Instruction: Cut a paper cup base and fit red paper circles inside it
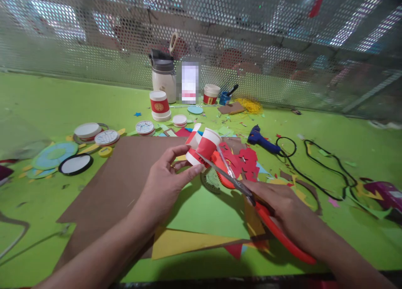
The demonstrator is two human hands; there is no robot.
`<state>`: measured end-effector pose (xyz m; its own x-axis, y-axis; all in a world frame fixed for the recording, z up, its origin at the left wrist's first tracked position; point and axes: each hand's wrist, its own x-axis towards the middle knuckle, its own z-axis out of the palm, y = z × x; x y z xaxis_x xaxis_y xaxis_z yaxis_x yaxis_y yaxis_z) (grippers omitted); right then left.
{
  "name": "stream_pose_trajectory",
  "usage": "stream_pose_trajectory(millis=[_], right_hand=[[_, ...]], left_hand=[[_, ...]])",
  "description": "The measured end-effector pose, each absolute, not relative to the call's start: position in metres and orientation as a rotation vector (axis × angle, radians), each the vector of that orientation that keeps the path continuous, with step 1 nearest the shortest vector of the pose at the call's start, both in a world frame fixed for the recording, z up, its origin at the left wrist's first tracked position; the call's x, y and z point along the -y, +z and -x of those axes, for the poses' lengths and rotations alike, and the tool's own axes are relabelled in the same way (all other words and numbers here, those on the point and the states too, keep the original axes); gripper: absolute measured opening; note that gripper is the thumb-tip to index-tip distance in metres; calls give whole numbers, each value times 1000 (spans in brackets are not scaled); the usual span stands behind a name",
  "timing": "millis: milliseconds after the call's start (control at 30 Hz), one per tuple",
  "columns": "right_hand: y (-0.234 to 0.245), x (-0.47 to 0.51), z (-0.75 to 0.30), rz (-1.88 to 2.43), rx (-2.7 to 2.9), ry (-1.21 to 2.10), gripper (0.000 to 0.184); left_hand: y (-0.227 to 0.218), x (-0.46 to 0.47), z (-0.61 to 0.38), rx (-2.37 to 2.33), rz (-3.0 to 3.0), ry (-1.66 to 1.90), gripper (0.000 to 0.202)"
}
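Observation:
My left hand (172,176) pinches a red and white paper cup (207,145) near its lower end. The cup's wall is cut, and a strip of it stands apart on the left side. In my right hand (282,205) is a pair of scissors (240,186) with red handles. Its blades reach up and left to the cup, touching or nearly touching the wall. Below the hands lie green paper (207,218), a yellow sheet (179,242) and brown card (125,171). Cut red paper (243,159) lies just behind the scissors.
A blue glue gun (264,141) with a black cord rests at the right. Behind stand another paper cup (159,107), a white jar (163,81), a phone (190,81) and stacked cups (211,94). Paper discs (55,155) lie at the left. A perforated panel (251,37) borders the table's back.

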<state>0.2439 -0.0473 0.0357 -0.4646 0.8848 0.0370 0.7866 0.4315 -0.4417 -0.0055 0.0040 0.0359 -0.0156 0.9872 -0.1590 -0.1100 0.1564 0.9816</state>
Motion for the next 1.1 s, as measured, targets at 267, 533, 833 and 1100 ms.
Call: stream_pose_trajectory(millis=[267,533,833,1100], right_hand=[[33,48,-243,1460,2452,249,43],[34,47,-241,1470,2496,155,53],[34,37,-244,1457,2309,397,41],[41,38,-236,1462,2033,646,44]], left_hand=[[39,-4,8,-1218,-998,1130,54],[35,-4,7,-1203,-995,1125,52],[38,-10,11,-1018,-784,1224,31],[29,-18,13,-1014,-629,1203,23]])
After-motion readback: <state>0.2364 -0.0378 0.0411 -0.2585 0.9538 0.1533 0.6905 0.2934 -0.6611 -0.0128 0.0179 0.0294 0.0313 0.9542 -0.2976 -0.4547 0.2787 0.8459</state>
